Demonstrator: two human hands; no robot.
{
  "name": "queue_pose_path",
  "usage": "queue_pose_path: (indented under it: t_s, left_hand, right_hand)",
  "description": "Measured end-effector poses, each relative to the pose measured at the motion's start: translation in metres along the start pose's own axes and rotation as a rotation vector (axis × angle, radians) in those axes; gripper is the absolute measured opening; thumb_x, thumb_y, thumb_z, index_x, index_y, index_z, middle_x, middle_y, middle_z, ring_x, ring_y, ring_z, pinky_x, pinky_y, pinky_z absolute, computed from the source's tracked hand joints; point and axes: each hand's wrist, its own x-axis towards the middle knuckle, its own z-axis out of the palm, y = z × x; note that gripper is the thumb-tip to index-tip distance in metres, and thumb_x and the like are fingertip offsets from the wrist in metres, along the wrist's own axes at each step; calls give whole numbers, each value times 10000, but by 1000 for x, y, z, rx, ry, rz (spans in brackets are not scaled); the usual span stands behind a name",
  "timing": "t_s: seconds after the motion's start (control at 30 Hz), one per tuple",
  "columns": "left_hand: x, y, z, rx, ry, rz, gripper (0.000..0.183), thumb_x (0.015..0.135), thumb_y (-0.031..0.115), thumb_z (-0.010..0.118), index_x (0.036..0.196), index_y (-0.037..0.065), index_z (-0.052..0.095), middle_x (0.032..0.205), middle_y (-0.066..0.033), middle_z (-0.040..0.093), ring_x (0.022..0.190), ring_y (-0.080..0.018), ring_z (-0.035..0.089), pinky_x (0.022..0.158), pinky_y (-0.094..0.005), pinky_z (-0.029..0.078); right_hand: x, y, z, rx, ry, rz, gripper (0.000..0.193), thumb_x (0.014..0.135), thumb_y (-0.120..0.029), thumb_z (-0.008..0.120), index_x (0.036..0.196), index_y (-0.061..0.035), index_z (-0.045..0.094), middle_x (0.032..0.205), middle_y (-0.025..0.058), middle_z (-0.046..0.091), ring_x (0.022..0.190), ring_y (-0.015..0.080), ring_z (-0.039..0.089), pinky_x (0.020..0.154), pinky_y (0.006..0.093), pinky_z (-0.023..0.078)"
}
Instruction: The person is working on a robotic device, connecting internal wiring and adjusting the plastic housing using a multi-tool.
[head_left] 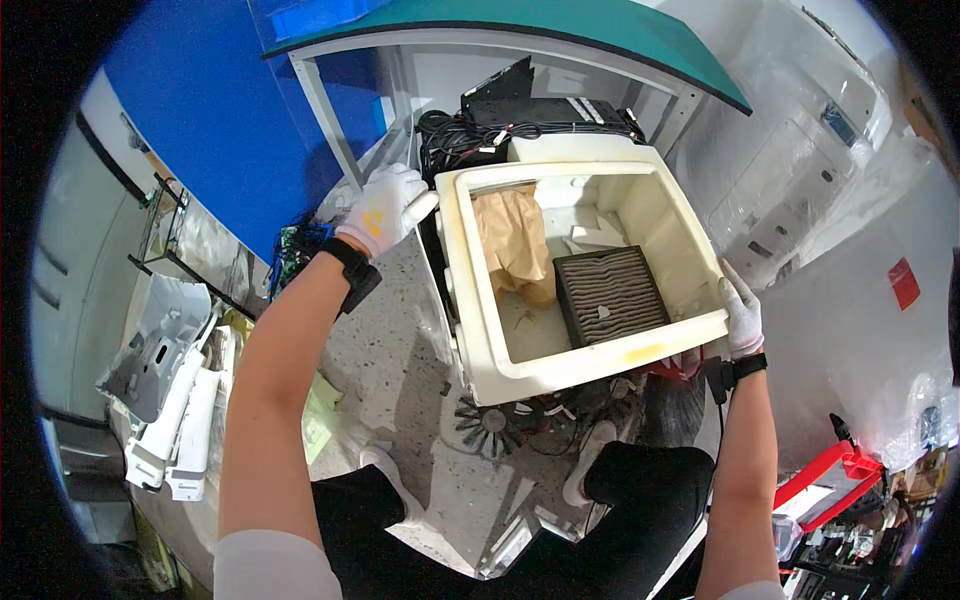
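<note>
A cream plastic bin (590,372) is tilted in front of me, its open top toward me. Inside it lie a dark-framed pleated filter (612,298), a crumpled brown paper bag (512,235) and some white scraps (597,236). My left hand (382,212), in a white glove with yellow stains, is closed on a pale rounded bar (421,208) beside the bin's upper left corner. Whether that bar belongs to the bin, I cannot tell. On the right rim, my right hand (741,312), also gloved, grips the bin with its fingers over the edge.
Beyond the bin, a green-topped table (560,25) stands over black equipment and bundled cables (465,135). Round brushes (488,428) lie on the floor below the bin. White plastic casings (175,400) are piled at left; plastic-wrapped items (780,190) and a red frame (828,487) are at right.
</note>
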Motion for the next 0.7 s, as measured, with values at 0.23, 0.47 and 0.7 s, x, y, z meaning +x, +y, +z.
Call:
queue_pose_path:
  t_s: [0.23,0.47,0.7]
  left_hand:
    - [-7,12,6,71,-29,16,266,815,294,555,690,63,595,727,-92,567,795,-285,546,714,-403,414]
    - [-8,25,5,17,-4,-31,349,849,369,489,662,79,544,713,-85,529,802,-307,523,724,-419,389]
    - [22,44,-6,-169,-141,-270,535,745,317,707,1131,8,501,1033,-162,550,983,-289,554,923,-371,420]
  right_hand:
    - [-1,8,-16,65,-4,40,411,925,-159,557,1283,37,509,1217,98,574,1082,141,536,943,270,416]
    - [-9,17,-13,415,277,80,336,932,-206,549,1131,59,603,1115,117,630,965,176,601,853,295,476]
    - [-26,47,26,501,575,-205,386,948,-252,440,1140,48,588,1166,133,590,1075,225,553,960,342,411]
